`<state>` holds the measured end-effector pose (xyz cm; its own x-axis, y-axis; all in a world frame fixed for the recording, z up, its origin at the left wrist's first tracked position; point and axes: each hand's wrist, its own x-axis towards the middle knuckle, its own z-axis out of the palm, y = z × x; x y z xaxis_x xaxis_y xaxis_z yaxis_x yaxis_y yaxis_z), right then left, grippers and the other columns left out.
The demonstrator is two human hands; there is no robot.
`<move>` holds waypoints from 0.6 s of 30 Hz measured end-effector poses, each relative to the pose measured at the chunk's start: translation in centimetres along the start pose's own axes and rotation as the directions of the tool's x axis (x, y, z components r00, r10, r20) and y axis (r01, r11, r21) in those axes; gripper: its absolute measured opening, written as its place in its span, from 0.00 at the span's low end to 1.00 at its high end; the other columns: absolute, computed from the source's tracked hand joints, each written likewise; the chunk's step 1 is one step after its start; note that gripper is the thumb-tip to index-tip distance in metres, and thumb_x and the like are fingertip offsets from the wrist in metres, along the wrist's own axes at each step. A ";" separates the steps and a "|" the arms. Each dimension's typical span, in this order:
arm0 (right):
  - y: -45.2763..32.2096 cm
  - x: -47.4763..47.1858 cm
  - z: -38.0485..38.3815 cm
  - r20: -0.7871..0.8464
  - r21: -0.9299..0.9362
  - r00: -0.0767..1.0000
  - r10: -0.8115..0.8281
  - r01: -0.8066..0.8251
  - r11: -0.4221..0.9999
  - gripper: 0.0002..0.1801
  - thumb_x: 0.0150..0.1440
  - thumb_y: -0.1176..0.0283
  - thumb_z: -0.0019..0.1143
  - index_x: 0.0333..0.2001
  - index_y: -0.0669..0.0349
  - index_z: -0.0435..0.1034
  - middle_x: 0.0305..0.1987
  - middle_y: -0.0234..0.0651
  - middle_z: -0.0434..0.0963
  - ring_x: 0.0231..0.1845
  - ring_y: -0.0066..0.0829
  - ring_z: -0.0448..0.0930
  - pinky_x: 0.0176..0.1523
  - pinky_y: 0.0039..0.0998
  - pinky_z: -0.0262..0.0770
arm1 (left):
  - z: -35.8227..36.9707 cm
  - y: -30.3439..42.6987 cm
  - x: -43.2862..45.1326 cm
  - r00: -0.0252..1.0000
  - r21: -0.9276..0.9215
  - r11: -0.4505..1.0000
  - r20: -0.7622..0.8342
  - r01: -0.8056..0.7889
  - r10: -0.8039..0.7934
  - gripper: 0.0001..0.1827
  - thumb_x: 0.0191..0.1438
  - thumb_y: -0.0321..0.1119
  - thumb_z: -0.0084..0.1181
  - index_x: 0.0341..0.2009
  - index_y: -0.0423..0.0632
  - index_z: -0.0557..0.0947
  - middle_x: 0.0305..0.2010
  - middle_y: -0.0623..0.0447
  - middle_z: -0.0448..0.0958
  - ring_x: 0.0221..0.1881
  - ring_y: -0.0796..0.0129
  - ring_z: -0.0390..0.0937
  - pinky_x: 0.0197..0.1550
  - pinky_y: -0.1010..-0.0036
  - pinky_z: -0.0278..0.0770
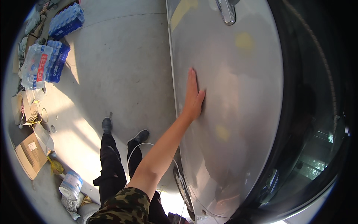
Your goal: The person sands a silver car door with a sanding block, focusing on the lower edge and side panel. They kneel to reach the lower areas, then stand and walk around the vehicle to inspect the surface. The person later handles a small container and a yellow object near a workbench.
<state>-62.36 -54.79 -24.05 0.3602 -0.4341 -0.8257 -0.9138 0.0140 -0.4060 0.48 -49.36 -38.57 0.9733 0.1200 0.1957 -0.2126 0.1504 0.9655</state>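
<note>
My left hand (194, 95) lies flat against a silver-grey car door (223, 92), palm to the panel, thumb spread toward the window side. It holds nothing. The paint looks dull and cloudy around it. Yellowish patches show on the panel: one (244, 43) below the chrome door handle (228, 14), a smaller one (223, 132) nearer to me, and a broad yellow strip (181, 12) by the door's lower edge. My right hand is out of view.
Dark window glass (304, 134) borders the door on the right. A white cable (139, 144) loops behind my forearm, near a wheel (183, 193). Leftward on the concrete floor (125, 56) are shrink-wrapped bottle packs (60, 61), an opened cardboard box (32, 154) and a white bucket (71, 184).
</note>
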 end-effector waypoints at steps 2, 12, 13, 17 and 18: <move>-0.1 -0.3 0.3 -0.001 0.016 1.000 0.003 -0.003 1.000 0.19 0.67 0.61 0.43 0.52 0.62 0.72 0.49 0.51 0.79 0.49 0.46 0.80 0.53 0.42 0.74 | 0.0 0.2 -3.1 0.999 -0.008 1.000 0.022 0.025 -0.025 0.41 0.69 0.47 0.36 0.75 0.37 0.39 0.81 0.40 0.32 0.81 0.49 0.30 0.78 0.59 0.30; 1.7 -2.9 0.7 0.018 0.094 0.998 -0.057 0.055 0.994 0.21 0.70 0.60 0.39 0.56 0.61 0.72 0.53 0.50 0.78 0.52 0.45 0.79 0.55 0.41 0.74 | -3.6 -1.0 -18.5 0.815 0.053 0.874 0.340 0.483 -0.470 0.40 0.70 0.46 0.42 0.75 0.36 0.45 0.80 0.37 0.39 0.80 0.51 0.37 0.78 0.63 0.36; 1.6 -3.2 0.7 0.024 0.194 0.992 -0.123 0.116 0.974 0.21 0.71 0.60 0.39 0.56 0.61 0.72 0.53 0.50 0.78 0.52 0.45 0.79 0.56 0.41 0.74 | -6.2 -1.1 -19.0 0.763 0.262 0.874 0.428 0.409 -0.485 0.39 0.69 0.47 0.43 0.74 0.36 0.49 0.79 0.36 0.43 0.80 0.49 0.41 0.77 0.62 0.40; 0.0 -2.6 0.2 0.109 -0.177 0.967 -0.231 0.248 0.953 0.23 0.70 0.55 0.42 0.59 0.57 0.71 0.52 0.48 0.80 0.52 0.42 0.81 0.57 0.41 0.75 | -22.8 -0.6 -18.6 0.647 0.540 0.736 0.399 0.407 -0.650 0.34 0.67 0.55 0.45 0.66 0.41 0.69 0.72 0.36 0.61 0.72 0.43 0.59 0.70 0.56 0.61; -0.6 -1.9 0.1 0.101 -0.362 0.986 -0.132 0.160 0.918 0.24 0.68 0.53 0.46 0.61 0.54 0.70 0.54 0.47 0.80 0.54 0.41 0.81 0.58 0.41 0.75 | -27.4 -0.3 -18.4 0.564 0.826 0.414 0.145 0.383 -0.813 0.30 0.66 0.54 0.45 0.62 0.43 0.74 0.67 0.37 0.70 0.67 0.45 0.67 0.65 0.55 0.67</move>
<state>-62.52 -53.89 -22.28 0.4949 -0.3388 -0.8002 -0.8494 -0.3827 -0.3633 -19.79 -24.69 -47.14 0.7346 -0.1973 -0.6492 0.3564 -0.7020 0.6166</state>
